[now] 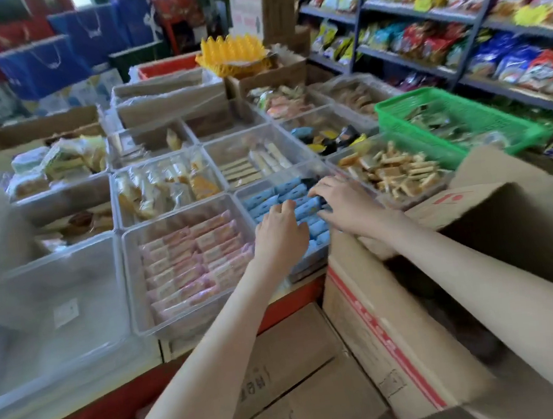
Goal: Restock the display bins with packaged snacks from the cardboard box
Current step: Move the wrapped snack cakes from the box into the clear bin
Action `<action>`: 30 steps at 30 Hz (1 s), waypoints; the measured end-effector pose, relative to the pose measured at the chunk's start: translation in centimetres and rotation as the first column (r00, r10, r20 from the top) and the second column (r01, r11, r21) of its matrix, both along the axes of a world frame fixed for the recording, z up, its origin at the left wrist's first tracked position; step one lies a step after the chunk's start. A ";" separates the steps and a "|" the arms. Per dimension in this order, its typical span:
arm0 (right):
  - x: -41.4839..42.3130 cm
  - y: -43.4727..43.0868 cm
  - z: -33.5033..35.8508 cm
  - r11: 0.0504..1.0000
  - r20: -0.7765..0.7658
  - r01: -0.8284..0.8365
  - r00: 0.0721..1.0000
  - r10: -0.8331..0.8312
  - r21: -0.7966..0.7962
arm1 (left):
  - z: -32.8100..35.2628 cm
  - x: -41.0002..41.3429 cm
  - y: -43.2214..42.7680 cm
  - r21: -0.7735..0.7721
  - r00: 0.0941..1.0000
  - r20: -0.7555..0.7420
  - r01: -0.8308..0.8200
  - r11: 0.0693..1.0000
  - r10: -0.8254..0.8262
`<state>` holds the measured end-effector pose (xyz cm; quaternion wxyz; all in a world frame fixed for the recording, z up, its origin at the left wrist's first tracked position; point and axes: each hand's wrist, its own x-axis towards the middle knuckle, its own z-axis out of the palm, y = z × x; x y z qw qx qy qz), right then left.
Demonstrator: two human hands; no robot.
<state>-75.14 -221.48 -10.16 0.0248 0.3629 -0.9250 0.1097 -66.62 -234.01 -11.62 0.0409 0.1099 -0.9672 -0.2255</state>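
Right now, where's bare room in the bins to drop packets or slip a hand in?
Freest: the large clear bin left of the pink packets bin looks nearly bare. The back-row bin behind the wafer bin looks mostly bare. Crowded: pink packets bin is packed in rows; left hand and right hand occupy the blue packets bin; biscuit bin beside it is heaped.

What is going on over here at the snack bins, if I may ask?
A person is restocking a snack display. Both the left hand and right hand are down on the blue packets in one front bin, apparently arranging them. The open cardboard box sits just to the right, and the neighbouring bin of pink packets looks full.
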 end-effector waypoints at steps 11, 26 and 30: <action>1.9 30.7 0.0 0.972 0.321 0.216 0.930 -0.178 -0.088 | 1.1 -1.3 26.8 -0.002 0.947 -0.044 0.318 0.948 -0.318; -3.4 35.1 -12.5 0.977 0.538 -0.042 0.839 -0.078 0.207 | -15.3 -4.3 29.1 0.123 0.882 0.462 0.045 0.991 -0.097; -4.9 31.3 -16.5 0.894 0.659 -0.285 0.752 -0.015 0.346 | -19.3 -4.0 27.5 0.109 0.878 0.468 0.052 0.993 -0.097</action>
